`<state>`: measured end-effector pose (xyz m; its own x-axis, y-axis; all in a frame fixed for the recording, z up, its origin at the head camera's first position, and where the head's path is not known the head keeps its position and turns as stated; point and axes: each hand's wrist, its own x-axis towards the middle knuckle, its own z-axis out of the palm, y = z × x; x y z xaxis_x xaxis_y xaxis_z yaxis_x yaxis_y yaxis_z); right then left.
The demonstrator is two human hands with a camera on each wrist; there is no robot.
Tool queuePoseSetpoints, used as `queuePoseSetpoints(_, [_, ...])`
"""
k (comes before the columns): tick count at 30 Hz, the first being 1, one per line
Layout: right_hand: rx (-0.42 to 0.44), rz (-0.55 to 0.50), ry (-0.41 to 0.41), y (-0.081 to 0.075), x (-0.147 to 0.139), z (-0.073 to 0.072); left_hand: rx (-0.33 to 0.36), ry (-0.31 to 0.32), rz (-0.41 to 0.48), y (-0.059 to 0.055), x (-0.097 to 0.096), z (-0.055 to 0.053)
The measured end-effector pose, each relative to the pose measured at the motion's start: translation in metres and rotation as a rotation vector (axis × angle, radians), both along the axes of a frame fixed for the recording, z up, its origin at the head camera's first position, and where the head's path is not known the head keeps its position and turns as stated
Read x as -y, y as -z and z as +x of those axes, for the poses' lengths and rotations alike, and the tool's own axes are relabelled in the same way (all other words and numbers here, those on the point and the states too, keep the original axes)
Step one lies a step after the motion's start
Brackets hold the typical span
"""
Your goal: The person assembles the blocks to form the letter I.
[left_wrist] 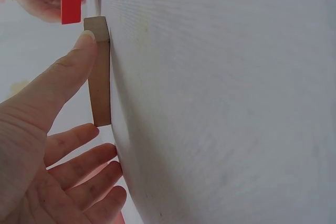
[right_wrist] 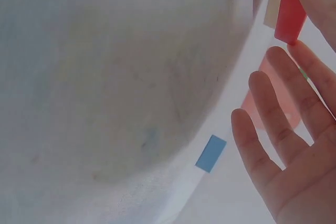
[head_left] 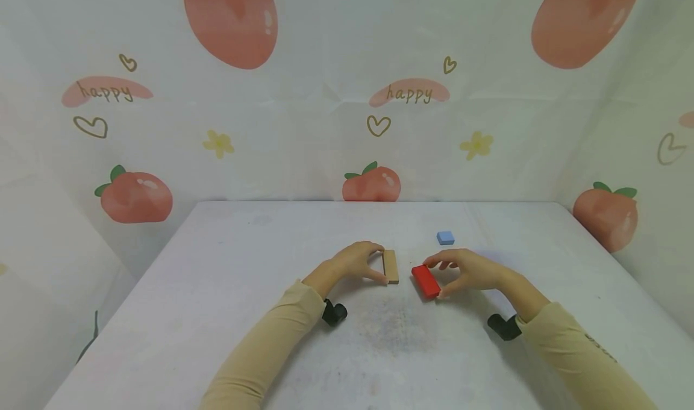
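A plain wooden block (head_left: 391, 267) stands on the white table, long and narrow. My left hand (head_left: 356, 260) holds it by its two ends, the thumb (left_wrist: 79, 59) on the near end and the index finger on the far one; the other fingers trail beside it. To the right, my right hand (head_left: 473, 270) pinches a red block (head_left: 426, 282) the same way, thumb at the near end and index fingertip at the far end. This block is tilted and looks slightly raised over its shadow. Its remaining fingers (right_wrist: 252, 142) are spread loosely. A small gap separates both blocks.
A small blue block (head_left: 446, 238) lies on the table (head_left: 260, 241) beyond the right hand. Behind the table hangs a white cloth (head_left: 303, 127) printed with peaches, hearts and flowers. Black wrist devices (head_left: 334, 313) sit below both wrists.
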<state>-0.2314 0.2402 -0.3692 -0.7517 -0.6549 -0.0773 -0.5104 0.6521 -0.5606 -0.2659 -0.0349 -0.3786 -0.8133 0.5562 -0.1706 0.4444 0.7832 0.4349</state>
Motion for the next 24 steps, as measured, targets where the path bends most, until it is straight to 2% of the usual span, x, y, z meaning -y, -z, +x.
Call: queuePoseSetpoints(24, [-0.029,-0.022,-0.057,0.0017,0.0092,0.0075,0.000,0.000,0.021,0.0000,0.0000,0.0001])
